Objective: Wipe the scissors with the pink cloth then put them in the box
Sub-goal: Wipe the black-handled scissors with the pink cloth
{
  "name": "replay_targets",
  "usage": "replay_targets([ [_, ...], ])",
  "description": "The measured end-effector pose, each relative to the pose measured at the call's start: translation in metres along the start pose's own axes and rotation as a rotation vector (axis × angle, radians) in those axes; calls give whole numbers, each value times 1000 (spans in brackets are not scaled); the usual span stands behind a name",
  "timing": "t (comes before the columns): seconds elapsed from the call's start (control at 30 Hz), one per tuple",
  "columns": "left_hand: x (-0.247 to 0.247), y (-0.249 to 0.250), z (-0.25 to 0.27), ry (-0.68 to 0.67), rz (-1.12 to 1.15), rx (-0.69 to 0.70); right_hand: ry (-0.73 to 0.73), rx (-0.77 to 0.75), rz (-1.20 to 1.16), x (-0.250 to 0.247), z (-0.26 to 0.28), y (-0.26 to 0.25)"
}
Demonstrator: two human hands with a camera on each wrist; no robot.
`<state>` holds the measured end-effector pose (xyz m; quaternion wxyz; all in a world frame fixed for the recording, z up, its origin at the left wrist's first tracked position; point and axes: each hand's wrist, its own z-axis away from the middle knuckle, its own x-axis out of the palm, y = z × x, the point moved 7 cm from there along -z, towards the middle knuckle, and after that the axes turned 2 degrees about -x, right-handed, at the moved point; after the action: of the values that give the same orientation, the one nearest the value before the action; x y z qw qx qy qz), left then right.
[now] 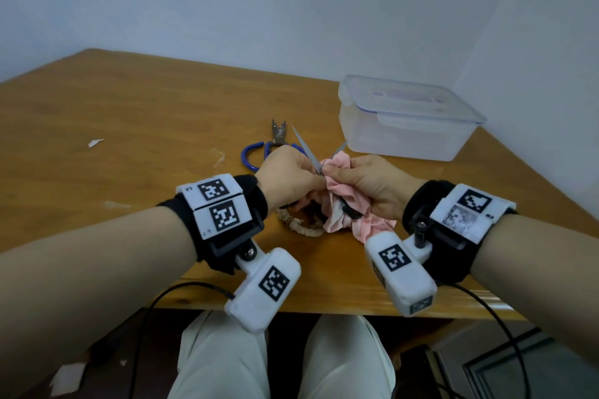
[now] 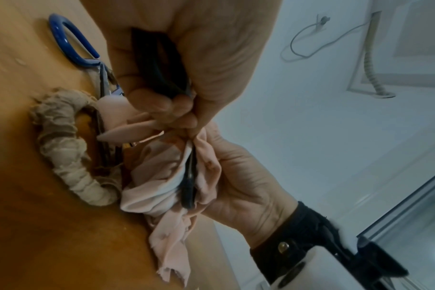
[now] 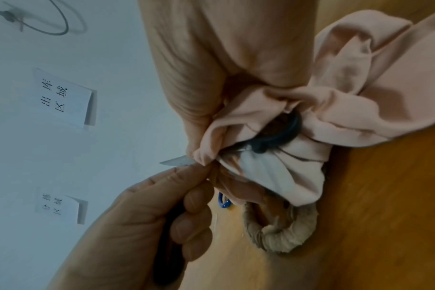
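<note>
Black-handled scissors [image 1: 311, 157] are held above the table, their two thin blades spread in a V pointing away from me. My left hand [image 1: 304, 178] grips one black handle loop [image 2: 156, 64] in its curled fingers. My right hand [image 1: 343, 176] pinches the pink cloth [image 1: 340, 204] around the right blade near the pivot; only that blade's tip [image 3: 176, 161] sticks out. The cloth also drapes over the other black loop [image 3: 278, 135] and hangs down to the table. The clear plastic box [image 1: 405, 126] stands at the back right with its lid on.
Blue-handled scissors [image 1: 259, 152] lie on the wooden table [image 1: 129, 113] just beyond my left hand. A beige cloth-wrapped ring [image 1: 301, 227] lies under the hands, partly covered by the cloth. Small paper scraps [image 1: 95, 142] lie on the left. A wall runs behind the table.
</note>
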<state>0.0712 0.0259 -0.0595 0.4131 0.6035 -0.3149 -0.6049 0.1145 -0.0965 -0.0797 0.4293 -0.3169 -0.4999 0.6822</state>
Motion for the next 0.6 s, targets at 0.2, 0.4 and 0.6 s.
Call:
replay_targets([
  [0.2,-4,2,-1,-16,-21,30,12,18,13,0,-1,-2],
  [0.4,-4,-1,1,-38,19,10,-132,109,-253,0,5,-4],
  [0.6,3,-2,0,-54,7,24,-86,97,-136,-2,6,3],
])
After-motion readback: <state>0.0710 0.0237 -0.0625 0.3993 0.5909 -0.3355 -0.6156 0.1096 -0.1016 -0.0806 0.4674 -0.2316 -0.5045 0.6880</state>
